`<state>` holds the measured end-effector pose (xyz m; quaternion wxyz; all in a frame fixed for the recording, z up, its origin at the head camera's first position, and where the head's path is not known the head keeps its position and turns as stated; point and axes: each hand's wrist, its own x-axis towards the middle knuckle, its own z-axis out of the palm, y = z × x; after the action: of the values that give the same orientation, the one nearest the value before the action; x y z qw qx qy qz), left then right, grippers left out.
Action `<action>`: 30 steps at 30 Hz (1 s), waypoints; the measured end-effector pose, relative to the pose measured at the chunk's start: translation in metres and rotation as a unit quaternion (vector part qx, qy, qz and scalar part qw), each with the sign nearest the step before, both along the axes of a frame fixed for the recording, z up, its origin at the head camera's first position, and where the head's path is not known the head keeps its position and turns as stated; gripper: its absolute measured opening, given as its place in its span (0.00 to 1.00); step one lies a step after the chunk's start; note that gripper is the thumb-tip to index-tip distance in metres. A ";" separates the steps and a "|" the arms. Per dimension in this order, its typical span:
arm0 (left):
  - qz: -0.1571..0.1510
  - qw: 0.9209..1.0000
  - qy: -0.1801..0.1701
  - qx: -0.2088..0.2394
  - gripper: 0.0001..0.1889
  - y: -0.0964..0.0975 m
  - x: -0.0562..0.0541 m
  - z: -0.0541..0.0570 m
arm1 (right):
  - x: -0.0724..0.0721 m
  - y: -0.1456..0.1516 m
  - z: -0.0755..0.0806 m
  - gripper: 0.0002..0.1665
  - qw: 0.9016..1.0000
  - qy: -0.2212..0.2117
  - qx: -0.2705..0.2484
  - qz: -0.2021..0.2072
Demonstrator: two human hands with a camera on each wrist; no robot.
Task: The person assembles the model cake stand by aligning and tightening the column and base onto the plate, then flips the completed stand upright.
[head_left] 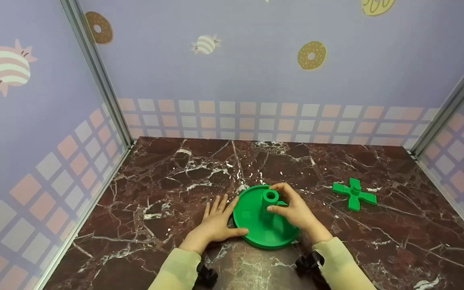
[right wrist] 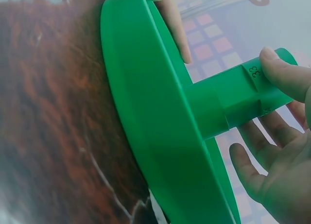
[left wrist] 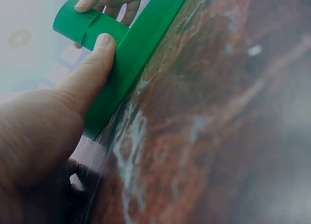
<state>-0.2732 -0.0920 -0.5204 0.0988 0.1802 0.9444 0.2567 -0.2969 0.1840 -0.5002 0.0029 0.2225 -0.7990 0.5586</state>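
A round green dish (head_left: 250, 235) with a raised rim sits on the table at the front middle. Upright from its inside stands a hollow green tube (head_left: 267, 209), marked "33" in the right wrist view. My right hand (head_left: 301, 214) pinches the tube near its top between thumb and fingers. At the dish's left side my left hand (head_left: 214, 226) lies with fingers spread, its thumb over the near rim and its other fingers along the outer edge. In the left wrist view the left thumb (left wrist: 99, 54) reaches over the rim toward the tube.
A flat green cross-shaped piece (head_left: 354, 197) with a short round peg in its middle lies to the right on the dark red marbled table (head_left: 167, 181). Patterned panels (head_left: 216, 80) stand at the back and both sides, joined by metal posts (head_left: 99, 76).
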 end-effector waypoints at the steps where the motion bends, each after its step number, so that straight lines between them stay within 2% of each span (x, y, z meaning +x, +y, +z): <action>1: 0.000 1.000 0.000 -0.001 0.58 0.000 0.000 0.000 | 0.000 -0.001 0.000 0.30 1.000 0.002 0.002 -0.006; 12: 0.000 1.000 0.001 -0.001 0.58 0.000 0.000 0.001 | 0.004 -0.008 -0.002 0.30 0.998 0.026 0.015 -0.050; 16: 0.000 1.000 -0.003 0.002 0.58 0.000 0.001 0.001 | 0.004 -0.008 -0.002 0.32 0.998 0.029 0.025 -0.057; 19: 0.000 1.000 -0.007 0.004 0.58 0.000 0.001 0.002 | 0.003 -0.004 -0.002 0.37 1.000 0.011 0.005 -0.027; 23: 0.000 1.000 -0.008 0.002 0.58 0.000 0.001 0.002 | 0.000 0.005 -0.001 0.43 0.998 -0.017 -0.046 0.042; 27: 0.001 1.000 -0.008 0.000 0.58 0.000 0.001 0.002 | -0.002 0.010 0.000 0.41 0.993 -0.030 -0.067 0.097; 30: 0.002 1.000 -0.008 -0.001 0.58 0.000 0.001 0.002 | -0.002 0.010 0.000 0.39 0.990 -0.035 -0.070 0.120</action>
<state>-0.2724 -0.0916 -0.5179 0.1064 0.1760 0.9441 0.2576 -0.2991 0.1940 -0.5004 -0.0767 0.2963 -0.7248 0.6173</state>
